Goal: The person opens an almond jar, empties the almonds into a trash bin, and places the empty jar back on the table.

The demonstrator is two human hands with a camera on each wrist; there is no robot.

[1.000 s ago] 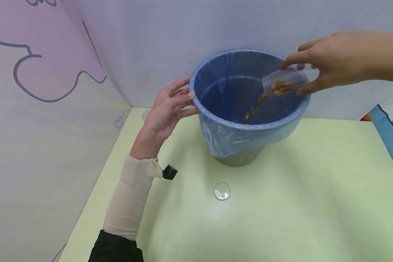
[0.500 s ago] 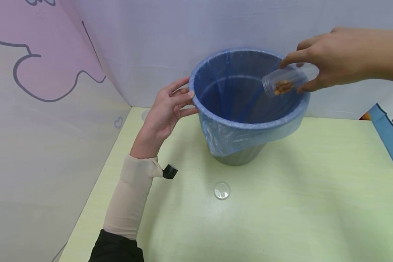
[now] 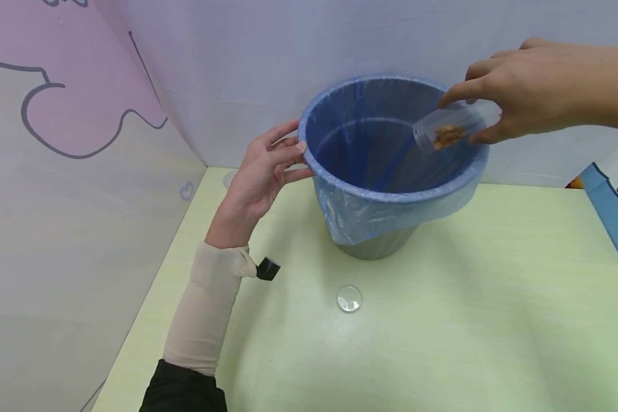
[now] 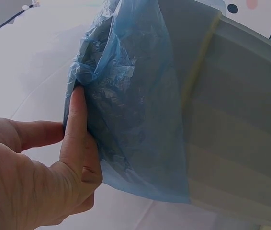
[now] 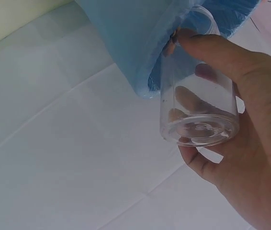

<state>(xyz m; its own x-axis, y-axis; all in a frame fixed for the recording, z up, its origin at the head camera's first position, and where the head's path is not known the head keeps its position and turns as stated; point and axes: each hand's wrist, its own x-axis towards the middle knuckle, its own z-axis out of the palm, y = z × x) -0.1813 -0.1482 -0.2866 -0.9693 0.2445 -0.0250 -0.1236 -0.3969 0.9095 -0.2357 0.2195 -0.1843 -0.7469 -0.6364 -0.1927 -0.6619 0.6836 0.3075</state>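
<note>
A trash bin [image 3: 381, 246] lined with a blue bag [image 3: 371, 217] stands tilted toward me on the table. My left hand [image 3: 260, 174] touches the left side of its rim with fairly straight fingers; the left wrist view shows the fingertips against the bag [image 4: 135, 120]. Over the bin's right side, my right hand [image 3: 525, 91] holds a clear plastic jar [image 3: 474, 117] between thumb and fingers. The jar lies tipped, its mouth pointing left into the bin. Small brown nut-like pieces [image 3: 449, 136] sit inside near the mouth. The right wrist view shows the jar's base [image 5: 200, 129].
A clear round lid-like disc [image 3: 349, 298] lies on the pale green table [image 3: 417, 343] in front of the bin. Printed cloth walls [image 3: 226, 68] stand behind and to the left. A small black camera [image 3: 268, 269] is strapped to my left wrist.
Brown pieces that were falling from the jar into the bin no longer fall, and fewer are in the jar. Both hands stay almost in place.
</note>
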